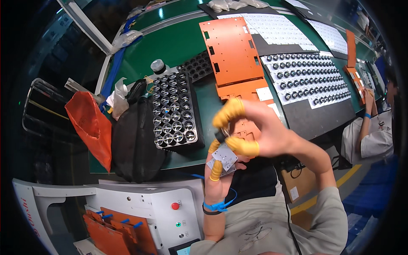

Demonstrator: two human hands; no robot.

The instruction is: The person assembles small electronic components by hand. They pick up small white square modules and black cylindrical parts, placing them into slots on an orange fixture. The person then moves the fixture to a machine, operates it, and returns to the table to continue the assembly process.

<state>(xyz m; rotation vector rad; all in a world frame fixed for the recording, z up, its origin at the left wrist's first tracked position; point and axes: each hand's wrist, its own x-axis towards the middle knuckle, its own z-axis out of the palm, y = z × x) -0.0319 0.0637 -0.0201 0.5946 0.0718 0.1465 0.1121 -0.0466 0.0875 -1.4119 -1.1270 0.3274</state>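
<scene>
My right hand [270,127], with yellow finger cots on its fingertips, pinches a small clear lens with a black base [221,135]. Just below it, my left hand [217,187] grips a white circuit board [225,156] between thumb and fingers, also in yellow cots; what looks like a second board edge shows beneath. The lens is close over the board's upper edge, and whether they touch I cannot tell. Left of my hands stands a black tray of clear lenses [174,108]. Beyond them, an orange fixture [231,51] lies with its panel raised, its near part partly hidden by my right hand.
Boards with rows of mounted black lenses [306,78] lie on a black mat to the right. A second black tray [197,68], a small jar [157,66] and an orange bag [89,125] are leftward. A white machine [159,204] stands near left. A co-worker's hands [369,97] work at far right.
</scene>
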